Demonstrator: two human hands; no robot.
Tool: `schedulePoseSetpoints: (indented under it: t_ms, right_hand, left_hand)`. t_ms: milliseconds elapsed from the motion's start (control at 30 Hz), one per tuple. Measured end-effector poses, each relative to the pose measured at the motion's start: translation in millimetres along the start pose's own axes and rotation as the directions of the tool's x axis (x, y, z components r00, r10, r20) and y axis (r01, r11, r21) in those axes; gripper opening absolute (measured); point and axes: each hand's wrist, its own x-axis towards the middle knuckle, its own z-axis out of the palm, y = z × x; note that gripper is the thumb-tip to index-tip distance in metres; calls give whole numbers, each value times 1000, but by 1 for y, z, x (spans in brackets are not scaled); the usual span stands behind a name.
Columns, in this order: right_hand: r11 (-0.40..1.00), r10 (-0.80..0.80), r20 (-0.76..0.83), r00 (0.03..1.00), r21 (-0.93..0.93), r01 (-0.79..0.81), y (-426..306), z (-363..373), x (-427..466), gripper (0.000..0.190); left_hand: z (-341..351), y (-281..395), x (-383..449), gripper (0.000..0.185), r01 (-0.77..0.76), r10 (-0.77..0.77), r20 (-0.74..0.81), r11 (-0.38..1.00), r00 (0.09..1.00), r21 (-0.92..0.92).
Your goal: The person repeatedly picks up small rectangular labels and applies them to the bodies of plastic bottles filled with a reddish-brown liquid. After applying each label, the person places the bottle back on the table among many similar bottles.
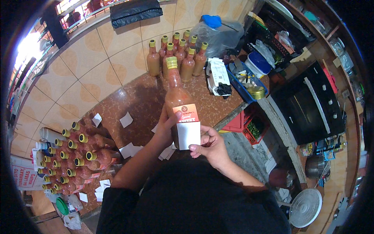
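A glass bottle of orange-brown sauce [176, 95] with a yellow cap seal leans away from me above the counter. My left hand [166, 127] grips its body, thumb resting on an orange printed label [184, 108]. Only the label's upper strip shows; white backing paper [188, 135] covers the part below. Between thumb and fingers, my right hand [211, 146] pinches the lower right corner of that paper. How much of the label sticks to the glass cannot be made out. Loose white paper pieces [126, 120] lie scattered on the brown counter [140, 96].
Filled bottles without visible labels [187, 65] stand by the tiled wall. Many more bottles [84, 158], some labelled, crowd the left. Right of the counter's far end are a white box [217, 73] and a blue tray [239, 84]. A white fan [305, 207] stands lower right.
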Motion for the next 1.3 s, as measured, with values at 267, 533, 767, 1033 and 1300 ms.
schedulePoseSetpoints:
  t_ms: [267,533,767,1033,1300]
  right_hand:
    - [959,282,104,954,-58,-277,51,-54,15,44]
    - [887,453,-60,890,135,-442,173,-81,88,31]
    - [559,31,-1,1000,-829,-19,150,-61,86,28]
    - [875,-317,52,947,-370,313,-1,2,69,34]
    - [659,-198,237,951,-686,309,-8,4,39,45]
  left_hand:
    - [-7,23,13,71,-60,61,2,996,998,-65]
    - [-23,25,-5,109,22,-24,48,999,999,42]
    - [-42,23,-31,130,0,-22,194,994,981,111]
    - [-27,26,-40,98,15,-34,199,995,979,101]
    - [-30,8,-38,92,101,-105,128,994,986,39]
